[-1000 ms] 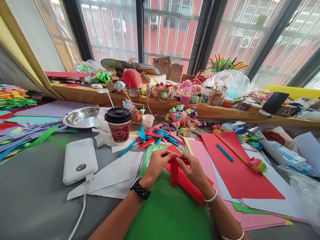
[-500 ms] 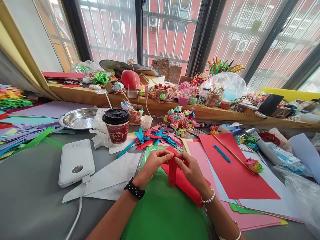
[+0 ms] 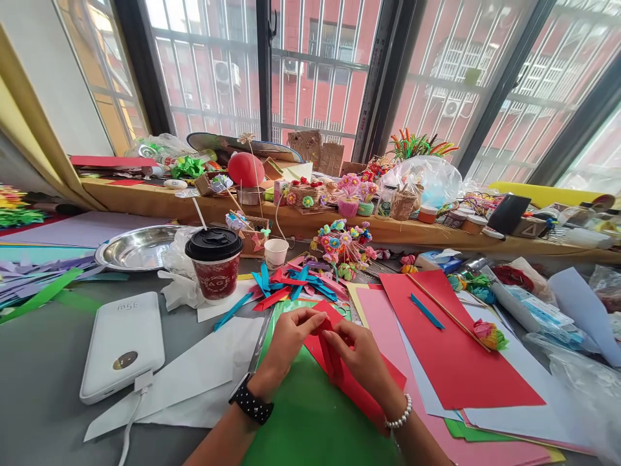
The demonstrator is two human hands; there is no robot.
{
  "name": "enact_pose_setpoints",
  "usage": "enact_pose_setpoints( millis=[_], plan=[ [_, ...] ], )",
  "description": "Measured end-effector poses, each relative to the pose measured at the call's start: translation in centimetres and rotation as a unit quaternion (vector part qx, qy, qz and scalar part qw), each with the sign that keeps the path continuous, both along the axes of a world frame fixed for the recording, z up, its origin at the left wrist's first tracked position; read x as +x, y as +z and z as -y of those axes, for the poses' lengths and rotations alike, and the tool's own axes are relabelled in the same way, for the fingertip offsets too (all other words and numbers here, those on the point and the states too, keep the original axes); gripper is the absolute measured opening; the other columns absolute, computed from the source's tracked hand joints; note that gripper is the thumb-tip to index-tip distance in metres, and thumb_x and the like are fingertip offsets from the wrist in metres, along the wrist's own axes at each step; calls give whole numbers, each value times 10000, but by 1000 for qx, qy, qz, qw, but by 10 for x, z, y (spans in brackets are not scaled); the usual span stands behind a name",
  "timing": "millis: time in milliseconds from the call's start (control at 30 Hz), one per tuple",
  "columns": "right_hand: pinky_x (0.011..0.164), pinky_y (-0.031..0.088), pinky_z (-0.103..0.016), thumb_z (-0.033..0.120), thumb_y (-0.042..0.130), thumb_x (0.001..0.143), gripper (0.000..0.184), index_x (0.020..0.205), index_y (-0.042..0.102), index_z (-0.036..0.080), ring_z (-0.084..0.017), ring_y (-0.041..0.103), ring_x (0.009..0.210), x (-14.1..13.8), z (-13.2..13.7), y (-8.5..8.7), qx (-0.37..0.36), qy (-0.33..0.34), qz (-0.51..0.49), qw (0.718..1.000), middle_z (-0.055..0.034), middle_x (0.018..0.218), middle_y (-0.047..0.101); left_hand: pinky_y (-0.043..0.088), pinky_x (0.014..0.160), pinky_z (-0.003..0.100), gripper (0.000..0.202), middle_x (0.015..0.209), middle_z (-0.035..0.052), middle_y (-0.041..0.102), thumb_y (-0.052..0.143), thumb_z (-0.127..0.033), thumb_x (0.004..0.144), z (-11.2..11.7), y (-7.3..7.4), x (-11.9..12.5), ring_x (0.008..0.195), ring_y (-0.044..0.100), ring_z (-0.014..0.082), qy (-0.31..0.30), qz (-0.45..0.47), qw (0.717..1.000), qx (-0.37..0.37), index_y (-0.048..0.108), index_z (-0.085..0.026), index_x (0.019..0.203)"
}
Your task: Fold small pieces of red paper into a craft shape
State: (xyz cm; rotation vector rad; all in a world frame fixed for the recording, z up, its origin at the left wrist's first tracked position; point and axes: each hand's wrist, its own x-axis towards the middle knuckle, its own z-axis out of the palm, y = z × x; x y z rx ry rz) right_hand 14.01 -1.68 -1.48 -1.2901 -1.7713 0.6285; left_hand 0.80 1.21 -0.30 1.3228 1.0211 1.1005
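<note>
My left hand point(image 3: 287, 342) and my right hand point(image 3: 358, 353) meet at the middle of the table, both pinched on the top of a narrow folded red paper strip point(image 3: 331, 358) that hangs down between them. Under my hands lie a green paper sheet point(image 3: 320, 421) and a red paper sheet point(image 3: 361, 391). A black watch is on my left wrist, a pearl bracelet on my right wrist.
A white power bank point(image 3: 123, 343) with cable lies left, beside white paper point(image 3: 194, 375). A lidded paper cup point(image 3: 214, 261) and steel bowl point(image 3: 136, 247) stand behind. Folded coloured strips point(image 3: 291, 285), a large red sheet point(image 3: 451, 349) with a stick, and paper flowers point(image 3: 342, 239) crowd the back.
The view has shifted up and right, so everything sits lower left in frame. My fingers have worked the red strip, which now tilts and sits lower between my hands.
</note>
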Motion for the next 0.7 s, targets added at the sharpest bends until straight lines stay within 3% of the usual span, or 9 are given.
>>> enact_pose_setpoints(
  millis=[267, 533, 700],
  plan=[
    [422, 270, -203, 354, 401, 786, 323, 532, 467, 166, -92, 362, 459, 5, -3, -1, -6, 16, 39, 999, 39, 472, 411, 416, 581, 232, 209, 603, 11, 590, 618, -342, 589, -8, 1, -9, 587, 531, 128, -96, -5, 994, -56, 608, -135, 620],
    [473, 344, -211, 358, 409, 779, 267, 653, 535, 160, -113, 451, 513, 12, -3, 5, -27, -1, -17, 999, 1, 576, 530, 400, 585, 221, 223, 606, 14, 567, 582, -357, 631, -9, 1, -12, 594, 506, 119, -11, -13, 1000, -11, 603, -135, 632],
    [469, 340, -213, 329, 407, 784, 249, 642, 527, 163, -114, 442, 508, 13, -3, 3, -19, -12, -16, 1000, -1, 571, 527, 401, 620, 227, 220, 654, 14, 562, 559, -350, 660, -10, -1, -9, 632, 511, 120, -14, -1, 1000, -16, 596, -133, 670]
  ],
)
